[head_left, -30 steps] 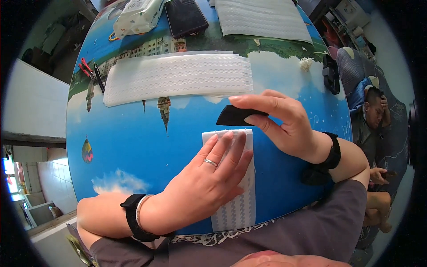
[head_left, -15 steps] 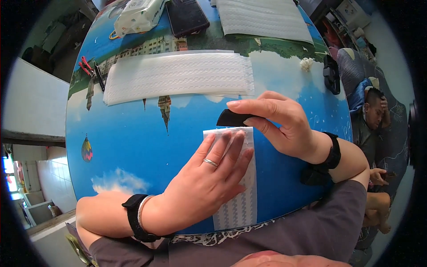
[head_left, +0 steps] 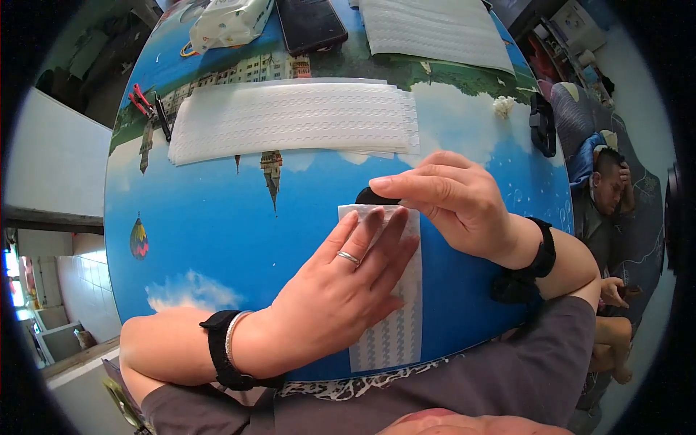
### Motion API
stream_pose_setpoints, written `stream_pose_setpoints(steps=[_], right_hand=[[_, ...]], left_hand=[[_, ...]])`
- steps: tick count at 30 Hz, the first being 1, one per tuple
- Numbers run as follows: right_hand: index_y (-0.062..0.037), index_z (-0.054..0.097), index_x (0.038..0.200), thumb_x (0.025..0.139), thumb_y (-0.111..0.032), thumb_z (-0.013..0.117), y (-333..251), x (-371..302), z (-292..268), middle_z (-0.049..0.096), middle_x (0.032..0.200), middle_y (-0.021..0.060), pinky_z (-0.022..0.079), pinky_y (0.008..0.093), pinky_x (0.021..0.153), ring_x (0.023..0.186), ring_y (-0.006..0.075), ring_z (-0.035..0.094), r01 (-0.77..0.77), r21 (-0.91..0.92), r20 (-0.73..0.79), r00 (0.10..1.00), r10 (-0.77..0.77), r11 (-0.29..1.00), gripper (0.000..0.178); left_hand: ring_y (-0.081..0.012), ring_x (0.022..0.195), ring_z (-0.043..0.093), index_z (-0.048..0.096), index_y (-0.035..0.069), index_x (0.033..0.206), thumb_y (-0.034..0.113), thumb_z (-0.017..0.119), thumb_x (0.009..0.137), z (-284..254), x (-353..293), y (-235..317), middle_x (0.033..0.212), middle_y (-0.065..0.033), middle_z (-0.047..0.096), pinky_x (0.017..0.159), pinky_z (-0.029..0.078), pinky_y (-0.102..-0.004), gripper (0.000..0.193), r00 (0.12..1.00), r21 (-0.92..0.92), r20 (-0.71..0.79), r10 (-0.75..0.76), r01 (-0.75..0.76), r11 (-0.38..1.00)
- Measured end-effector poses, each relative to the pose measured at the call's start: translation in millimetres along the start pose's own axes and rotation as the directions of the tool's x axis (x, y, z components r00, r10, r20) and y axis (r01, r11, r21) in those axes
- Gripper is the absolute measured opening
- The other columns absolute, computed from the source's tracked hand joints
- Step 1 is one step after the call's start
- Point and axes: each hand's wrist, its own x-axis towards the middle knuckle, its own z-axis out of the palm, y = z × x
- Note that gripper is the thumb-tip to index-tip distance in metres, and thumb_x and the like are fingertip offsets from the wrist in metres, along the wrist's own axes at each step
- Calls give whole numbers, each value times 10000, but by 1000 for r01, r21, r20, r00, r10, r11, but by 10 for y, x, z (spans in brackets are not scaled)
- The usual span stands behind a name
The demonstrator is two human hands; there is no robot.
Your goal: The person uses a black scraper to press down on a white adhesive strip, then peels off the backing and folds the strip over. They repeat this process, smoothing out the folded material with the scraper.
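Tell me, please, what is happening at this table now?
A person sits working with both hands. The left hand lies spread over a narrow white patterned strip on the blue table cover. The right hand holds a small black piece at the strip's far end; whether they touch is unclear. Beyond lies a stack of white strips, with a dark phone farther back.

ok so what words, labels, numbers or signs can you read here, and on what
No text can be read anywhere.
White soft pack: printed marks, too small and blurred to read.
Dark phone: no lettering seen.
Patterned strip under the left hand: repeated marks, no readable letters.
Black piece in the right hand: none seen.
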Motion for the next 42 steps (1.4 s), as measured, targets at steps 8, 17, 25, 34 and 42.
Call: stream_pose_setpoints(steps=[8, 17, 25, 34, 42], right_hand=[[-79, 755, 1240, 862, 2, 737, -77, 69, -1, 784, 1165, 67, 556, 321, 715, 831, 202, 688, 71, -185, 60, 996, -61, 980, 387], [-87, 757, 1250, 879, -12, 727, -81, 90, 11, 784, 1166, 64, 555, 326, 747, 806, 194, 691, 71, -167, 57, 996, -63, 983, 380], [-87, 768, 1229, 846, -7, 732, -76, 98, 34, 786, 1158, 67, 547, 321, 750, 811, 206, 700, 53, -145, -29, 998, -58, 988, 394], [-107, 775, 1231, 856, -24, 721, -57, 80, 50, 795, 1117, 42, 537, 311, 740, 831, 192, 704, 35, -151, -2, 999, -35, 988, 388], [-123, 777, 1242, 846, 2, 732, -79, 55, 72, 797, 1110, 29, 534, 314, 715, 831, 188, 687, -1, -150, 7, 1000, 2, 989, 418]], left_hand=[[-396, 1551, 301, 481, 32, 1547, 415, 663, 944, -4, 16, -22, 1614, -235, 406, 1265, 274, -506, 737, 1000, -35, -10, 23, -24, 999], [-392, 1539, 326, 475, 11, 1545, 394, 662, 942, 1, 27, -23, 1605, -237, 415, 1265, 275, -504, 739, 999, -30, -30, 41, -42, 999], [-389, 1532, 324, 471, 4, 1545, 388, 666, 940, 8, 36, -25, 1577, -245, 430, 1258, 281, -516, 742, 999, -54, -24, 43, -44, 998], [-405, 1514, 344, 484, -8, 1527, 378, 706, 906, 49, 31, -26, 1539, -248, 455, 1260, 280, -536, 763, 997, -53, -67, 50, -54, 997], [-409, 1502, 361, 488, -13, 1521, 373, 729, 885, 31, 54, -29, 1537, -255, 454, 1255, 286, -540, 782, 998, -109, -52, 39, -45, 993]])
